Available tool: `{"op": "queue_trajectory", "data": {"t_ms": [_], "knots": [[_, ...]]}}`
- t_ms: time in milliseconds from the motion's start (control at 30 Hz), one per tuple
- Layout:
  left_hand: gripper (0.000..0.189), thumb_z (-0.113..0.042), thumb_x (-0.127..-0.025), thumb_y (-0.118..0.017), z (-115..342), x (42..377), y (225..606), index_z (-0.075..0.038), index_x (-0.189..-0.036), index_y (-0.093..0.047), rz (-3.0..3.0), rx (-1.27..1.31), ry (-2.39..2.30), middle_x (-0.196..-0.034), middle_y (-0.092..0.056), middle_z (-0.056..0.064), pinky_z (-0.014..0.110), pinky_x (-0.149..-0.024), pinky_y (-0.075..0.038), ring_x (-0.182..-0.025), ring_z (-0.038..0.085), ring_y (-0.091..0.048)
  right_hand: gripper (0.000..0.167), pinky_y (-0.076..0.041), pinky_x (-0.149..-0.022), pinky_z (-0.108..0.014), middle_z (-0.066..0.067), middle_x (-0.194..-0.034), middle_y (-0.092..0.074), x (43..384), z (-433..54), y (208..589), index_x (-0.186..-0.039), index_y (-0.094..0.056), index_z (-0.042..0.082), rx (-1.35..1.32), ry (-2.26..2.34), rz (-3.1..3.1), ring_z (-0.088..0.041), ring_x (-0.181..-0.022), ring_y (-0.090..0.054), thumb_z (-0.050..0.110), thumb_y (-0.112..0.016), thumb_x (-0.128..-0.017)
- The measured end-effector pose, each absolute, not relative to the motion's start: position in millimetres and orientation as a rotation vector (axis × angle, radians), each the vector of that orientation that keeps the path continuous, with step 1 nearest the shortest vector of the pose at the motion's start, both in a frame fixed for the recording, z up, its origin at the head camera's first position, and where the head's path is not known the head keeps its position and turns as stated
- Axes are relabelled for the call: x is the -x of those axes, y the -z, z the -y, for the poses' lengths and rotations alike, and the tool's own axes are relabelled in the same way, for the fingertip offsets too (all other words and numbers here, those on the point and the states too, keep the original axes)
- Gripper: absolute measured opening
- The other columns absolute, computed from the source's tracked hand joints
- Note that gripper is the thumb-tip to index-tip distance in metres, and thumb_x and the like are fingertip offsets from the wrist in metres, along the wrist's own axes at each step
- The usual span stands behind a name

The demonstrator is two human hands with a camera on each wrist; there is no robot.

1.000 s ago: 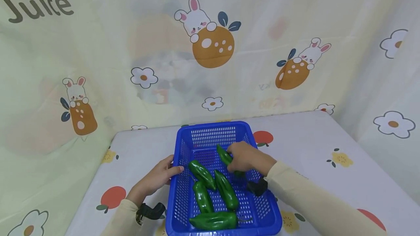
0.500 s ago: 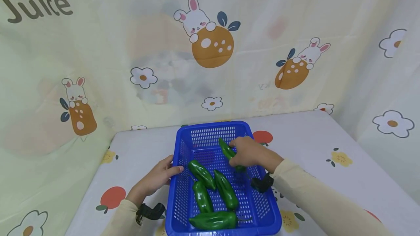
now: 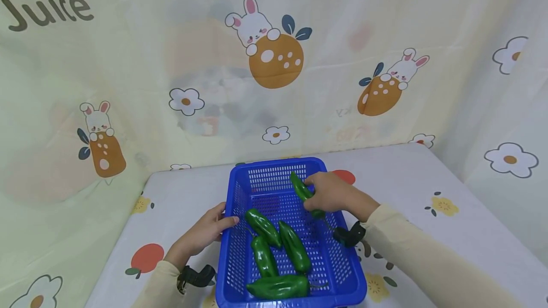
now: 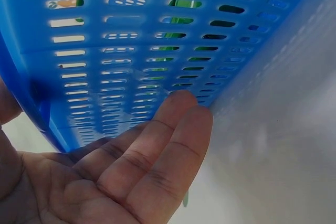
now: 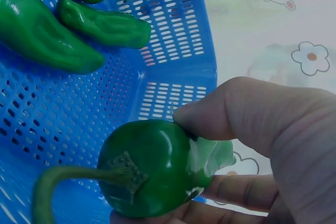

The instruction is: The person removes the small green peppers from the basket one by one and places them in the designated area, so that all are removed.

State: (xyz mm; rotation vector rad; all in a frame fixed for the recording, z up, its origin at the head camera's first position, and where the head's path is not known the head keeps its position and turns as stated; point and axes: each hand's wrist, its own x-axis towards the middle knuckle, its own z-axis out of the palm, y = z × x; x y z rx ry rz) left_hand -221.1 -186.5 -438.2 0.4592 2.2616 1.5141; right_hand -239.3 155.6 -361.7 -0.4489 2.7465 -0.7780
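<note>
In the head view my right hand (image 3: pixel 331 193) grips a long green pepper (image 3: pixel 302 189) above the far right part of a blue plastic basket (image 3: pixel 228 255). The right wrist view shows that pepper (image 5: pixel 149 166) stem-first, pinched between the thumb and the fingers below. My left hand (image 3: pixel 205 229) holds the basket's left side, with the thumb over the rim. Seen from the left wrist, its fingers (image 4: pixel 170 150) lie along the outside of the slotted wall (image 4: pixel 126 40). Several other green peppers lie on the basket floor, among them one (image 3: pixel 278 288) crosswise at the near end.
The basket stands on a table with a white printed cloth (image 3: pixel 406 184). A patterned curtain (image 3: pixel 325 122) hangs behind the table and at both sides. Black wrist cameras, one (image 3: pixel 196 275) at the left and one (image 3: pixel 348 235) at the right, are strapped to the wrists.
My right hand has lifted the gripped pepper and shifted it toward the far right of the basket. The left hand and the other peppers have stayed in place.
</note>
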Motion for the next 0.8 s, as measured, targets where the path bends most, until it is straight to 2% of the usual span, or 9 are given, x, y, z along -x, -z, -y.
{"op": "queue_trajectory", "data": {"t_ms": [300,800], "knots": [[0.065,-0.027,-0.107,-0.055,186.0,220.4,437.7,0.002,-0.159,-0.029,-2.265,-0.455,-1.518,-0.135,-0.062,0.031,0.052,-0.083,-0.064,-0.106,0.04,-0.074,0.065,-0.059,-0.059,-0.027,-0.014,-0.101,-0.071,241.2,-162.7,354.3,-0.14,-0.056,-0.012,0.441,0.811,-2.752,-0.017,-0.071,-0.065,0.013,-0.077,-0.084],[0.065,-0.025,-0.108,-0.052,187.8,223.7,441.1,0.004,-0.16,-0.026,-2.236,-0.475,-1.514,-0.134,-0.062,0.032,0.053,-0.083,-0.064,-0.107,0.04,-0.073,0.067,-0.061,-0.061,-0.028,-0.017,-0.102,-0.074,243.1,-177.9,344.6,-0.139,-0.055,-0.015,0.475,0.873,-2.785,-0.016,-0.072,-0.068,0.014,-0.075,-0.081]]}}
